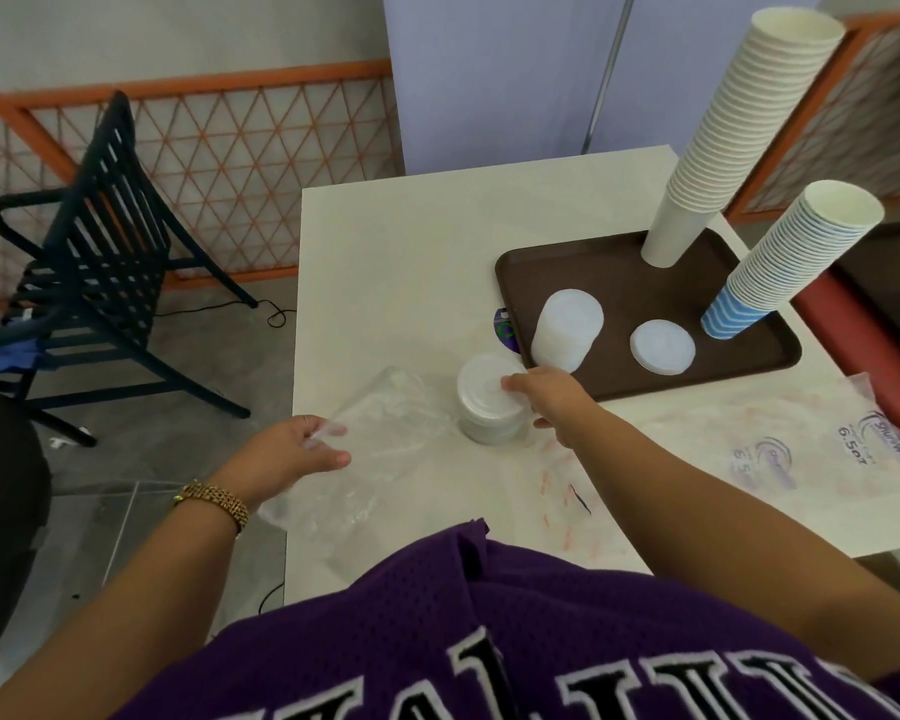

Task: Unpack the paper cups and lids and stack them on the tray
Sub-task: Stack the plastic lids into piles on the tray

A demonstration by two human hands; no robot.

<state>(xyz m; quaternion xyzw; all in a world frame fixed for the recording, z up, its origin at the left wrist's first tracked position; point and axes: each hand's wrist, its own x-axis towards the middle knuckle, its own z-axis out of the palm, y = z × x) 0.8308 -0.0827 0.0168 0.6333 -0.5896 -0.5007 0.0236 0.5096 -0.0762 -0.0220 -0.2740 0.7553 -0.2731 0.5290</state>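
Here, the right hand curls its fingers round a stack of lids on the table, just beside the brown tray holding two cup towers; the left hand pinches a clear plastic bag.
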